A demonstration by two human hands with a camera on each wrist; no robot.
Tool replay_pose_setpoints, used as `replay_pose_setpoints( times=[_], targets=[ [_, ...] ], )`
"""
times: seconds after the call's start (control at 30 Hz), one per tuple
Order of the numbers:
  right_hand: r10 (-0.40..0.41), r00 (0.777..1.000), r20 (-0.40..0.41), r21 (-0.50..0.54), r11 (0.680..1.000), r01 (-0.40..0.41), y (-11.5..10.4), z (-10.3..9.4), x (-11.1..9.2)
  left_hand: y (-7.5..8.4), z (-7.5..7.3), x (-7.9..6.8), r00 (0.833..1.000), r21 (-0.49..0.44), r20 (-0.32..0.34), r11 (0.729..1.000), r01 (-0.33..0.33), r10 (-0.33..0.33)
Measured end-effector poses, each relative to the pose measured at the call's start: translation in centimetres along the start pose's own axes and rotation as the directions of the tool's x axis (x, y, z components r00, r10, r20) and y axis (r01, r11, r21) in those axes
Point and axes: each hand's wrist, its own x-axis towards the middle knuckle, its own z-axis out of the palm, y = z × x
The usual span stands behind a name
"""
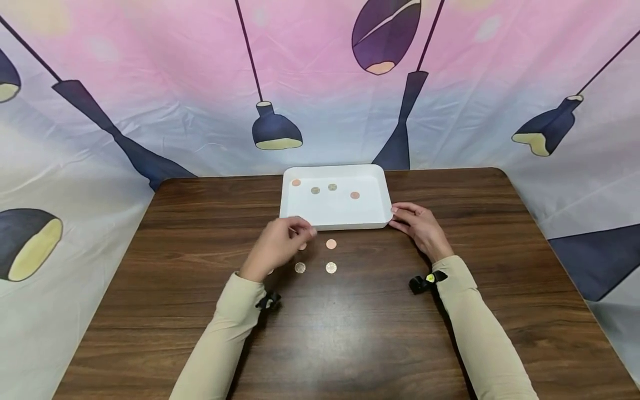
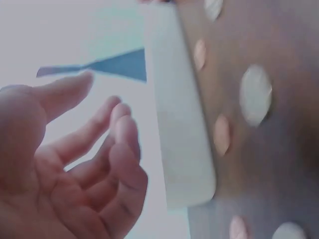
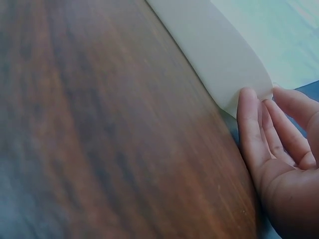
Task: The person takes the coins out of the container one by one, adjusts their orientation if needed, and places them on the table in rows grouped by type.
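Between and just beyond the hands sits a white rectangular tray [image 1: 336, 214], its far wall close to the back edge of the wood-grain table [image 1: 370, 344]. The right hand [image 1: 420, 229] grips the tray's near right corner with thumb and fingers. The left hand [image 1: 277, 244] is by the near left corner, fingers loosely bent, thumb apart from them, nothing visible in its grasp. The work with the coins looks part-way: two copper-coloured coins [image 1: 355, 195] and two silvery coins [image 1: 332, 187] lie scattered inside the tray, while six table coins [image 1: 331, 268], in two rows under and beside the left hand, seem to be what is left. Patterned cloth [image 1: 330, 133] hangs just behind the tray, so space is tight beyond the hands; dark wood stretches outward from each hand to the side edges, and between the forearms toward the person.
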Motion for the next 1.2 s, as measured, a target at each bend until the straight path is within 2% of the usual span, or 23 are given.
replay_pose_setpoints(
  times=[0.17, 0.27, 0.37, 0.43, 0.53, 0.67, 0.77, 0.93, 1.2],
  targets=[
    [-0.015, 1.0, -0.003, -0.016, 1.0, 0.015, 0.0, 0.0, -0.2, -0.9, -2.4, 1.0, 0.984, -0.043, -0.171, 0.998, 0.034, -0.041],
    [-0.016, 1.0, -0.003, -0.025, 1.0, 0.016, 0.0, 0.0, -0.1, -1.8, -3.1, 1.9, 0.972, -0.064, -0.222, 0.996, 0.06, -0.073],
    [-0.009, 1.0, -0.002, -0.028, 1.0, 0.009, 0.0, -0.1, -0.1, -2.8, -3.5, 2.8, 0.964, -0.093, -0.235, 0.99, 0.101, -0.121],
    [-0.008, 1.0, -0.002, -0.026, 1.0, 0.008, 0.0, -0.2, -0.1, -3.5, -3.5, 3.3, 0.961, -0.121, -0.225, 0.983, 0.138, -0.163],
    [-0.009, 1.0, 0.001, -0.024, 1.0, 0.009, 0.0, -0.2, -0.1, -4.4, -3.5, 4.0, 0.959, -0.21, -0.168, 0.958, 0.193, -0.23],
    [-0.013, 1.0, 0.006, -0.023, 1.0, 0.013, 0.1, -0.1, -0.1, -5.6, -3.2, 4.5, 0.949, -0.354, -0.054, 0.894, 0.274, -0.312],
    [-0.02, 1.0, 0.01, -0.017, 1.0, 0.02, 0.3, -0.1, -0.1, -6.3, -3.0, 4.5, 0.938, -0.425, 0.009, 0.848, 0.317, -0.347],
    [-0.022, 1.0, 0.014, -0.017, 1.0, 0.022, 0.4, 0.0, -0.1, -7.3, -2.6, 4.4, 0.937, -0.481, 0.062, 0.812, 0.33, -0.344],
    [-0.026, 1.0, 0.002, -0.035, 0.999, 0.026, 0.5, 0.2, -0.2, -8.1, -2.3, 4.3, 0.95, -0.53, 0.088, 0.793, 0.3, -0.301]
  ],
)
